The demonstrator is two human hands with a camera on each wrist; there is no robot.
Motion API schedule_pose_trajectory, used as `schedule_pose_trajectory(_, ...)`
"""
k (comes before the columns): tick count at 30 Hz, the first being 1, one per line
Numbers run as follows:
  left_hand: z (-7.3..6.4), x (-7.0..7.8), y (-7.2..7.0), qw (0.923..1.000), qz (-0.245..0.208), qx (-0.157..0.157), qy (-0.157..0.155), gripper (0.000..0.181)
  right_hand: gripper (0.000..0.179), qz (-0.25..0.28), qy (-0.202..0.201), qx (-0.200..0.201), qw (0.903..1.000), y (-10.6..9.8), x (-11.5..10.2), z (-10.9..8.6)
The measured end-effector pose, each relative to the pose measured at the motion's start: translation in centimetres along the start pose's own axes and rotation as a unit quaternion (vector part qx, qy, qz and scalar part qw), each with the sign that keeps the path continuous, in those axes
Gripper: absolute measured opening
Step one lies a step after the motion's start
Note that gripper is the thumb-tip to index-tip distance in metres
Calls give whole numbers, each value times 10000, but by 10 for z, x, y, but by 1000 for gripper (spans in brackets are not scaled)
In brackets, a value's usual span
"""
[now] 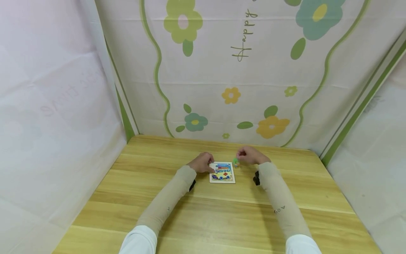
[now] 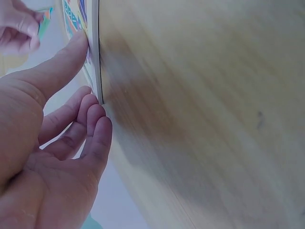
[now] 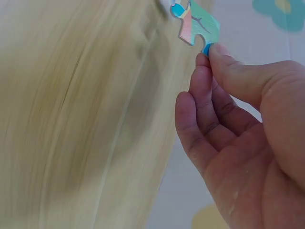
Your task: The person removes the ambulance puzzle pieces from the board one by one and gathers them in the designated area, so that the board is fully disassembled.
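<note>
A small jigsaw puzzle board (image 1: 222, 182) with a pale rim lies on the table, its picture showing a yellow ambulance with a red cross. My left hand (image 1: 202, 163) holds the board at its left side. In the left wrist view the thumb lies on the board's edge (image 2: 95, 52) and the curled fingers meet its corner. Just right of the board, my right hand (image 1: 250, 155) pinches a jigsaw puzzle piece (image 3: 206, 23) between thumb and forefinger. That piece is mostly green, with blue and pink parts, and is raised above the table.
The wooden table (image 1: 203, 218) reaches back to a flower-printed cloth wall (image 1: 209, 70). Pale cloth walls stand at left (image 1: 57, 141) and right (image 1: 377, 169). Dark wrist-worn devices show beside the right wrist (image 1: 256, 178) and under the left.
</note>
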State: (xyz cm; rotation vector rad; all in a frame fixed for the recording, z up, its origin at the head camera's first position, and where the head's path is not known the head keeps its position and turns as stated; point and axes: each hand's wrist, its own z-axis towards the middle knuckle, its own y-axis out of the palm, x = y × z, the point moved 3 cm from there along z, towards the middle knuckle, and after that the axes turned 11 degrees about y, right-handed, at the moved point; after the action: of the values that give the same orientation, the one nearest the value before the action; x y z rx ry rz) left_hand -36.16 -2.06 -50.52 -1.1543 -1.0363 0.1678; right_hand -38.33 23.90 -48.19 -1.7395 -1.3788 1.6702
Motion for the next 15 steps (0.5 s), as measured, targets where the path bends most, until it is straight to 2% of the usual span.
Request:
schedule_pose_trajectory(8,4,-6,1,9998,-108,-43,-146,40,16,-10,414,57,9991,-18,39,-25)
schedule_pose_trajectory(15,5,-6,1,9996,-216,-30,-164,40,16,99,678,-31,9976,-15,51,-32)
